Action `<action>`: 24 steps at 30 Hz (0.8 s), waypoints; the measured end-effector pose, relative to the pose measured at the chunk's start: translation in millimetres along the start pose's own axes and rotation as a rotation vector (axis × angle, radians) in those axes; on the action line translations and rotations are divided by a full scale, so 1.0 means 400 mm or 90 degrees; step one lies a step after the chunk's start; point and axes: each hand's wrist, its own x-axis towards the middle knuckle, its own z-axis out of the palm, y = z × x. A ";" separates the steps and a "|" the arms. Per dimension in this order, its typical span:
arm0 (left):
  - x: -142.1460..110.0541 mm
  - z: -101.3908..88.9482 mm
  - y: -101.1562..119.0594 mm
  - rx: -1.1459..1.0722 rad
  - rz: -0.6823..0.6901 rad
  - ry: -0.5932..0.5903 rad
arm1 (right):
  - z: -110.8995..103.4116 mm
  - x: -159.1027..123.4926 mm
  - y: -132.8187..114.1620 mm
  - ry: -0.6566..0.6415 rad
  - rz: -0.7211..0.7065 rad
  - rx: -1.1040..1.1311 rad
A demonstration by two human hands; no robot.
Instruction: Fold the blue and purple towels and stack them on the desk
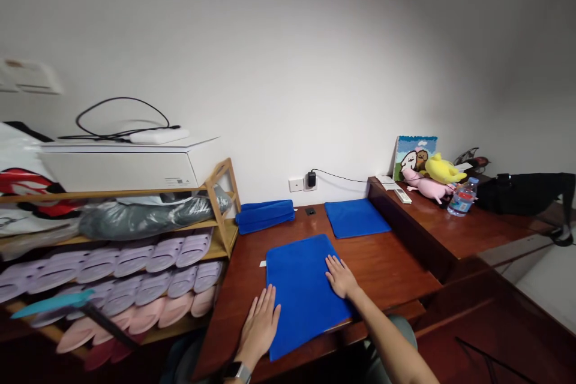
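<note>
A folded blue cloth (302,288) lies flat on the brown wooden table (387,264) in front of me. My left hand (261,324) rests flat at the cloth's left edge with fingers stretched out. My right hand (341,276) lies flat on the cloth's right side, fingers spread. Neither hand holds anything. Farther back lie another flat blue cloth (355,217) and a stack of folded blue cloths (264,215) by the wall.
A wooden shoe rack (220,216) with several purple and pink slippers stands at left, a white box (121,165) on top. A raised desk (445,222) at right holds plush toys (434,177), a water bottle (462,197) and a remote. A charger (311,179) is plugged into the wall.
</note>
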 end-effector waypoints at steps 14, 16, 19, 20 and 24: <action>0.183 -0.182 0.097 -0.052 -0.068 -0.006 | -0.030 -0.280 0.113 0.198 0.540 0.241; 0.303 -0.173 0.094 -0.058 -0.096 -0.035 | -0.020 -0.313 0.128 0.177 0.552 0.330; 0.444 -0.131 0.105 -0.065 -0.139 -0.083 | -0.010 -0.301 0.111 0.126 0.532 0.459; 0.477 -0.115 0.110 -0.069 -0.154 -0.099 | -0.007 -0.286 0.101 0.114 0.540 0.484; 0.557 -0.064 0.126 -0.100 -0.190 -0.146 | -0.001 -0.227 0.078 0.108 0.586 0.430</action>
